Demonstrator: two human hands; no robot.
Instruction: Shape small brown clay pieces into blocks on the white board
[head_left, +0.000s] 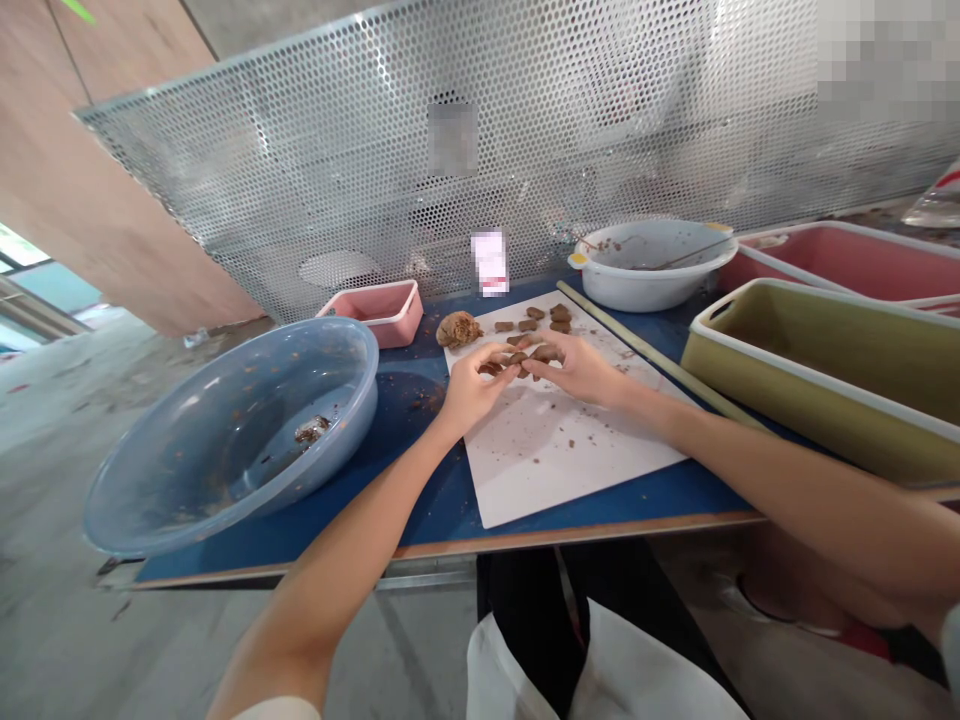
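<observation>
Over a white board, my left hand and my right hand meet, their fingers closed around one small brown lump of clay. Thumbs and fingertips of both hands press on it from either side. Just beyond my hands, several short brown clay pieces lie on the board's far part. A larger rough clay lump sits at the board's far left corner. Brown crumbs are scattered across the white surface.
A big blue basin stands on the blue table to the left, with a small pink tub behind it. Along the right lie a pale stick, a white basin, an olive tub and pink tubs. Perforated metal sheet rises behind.
</observation>
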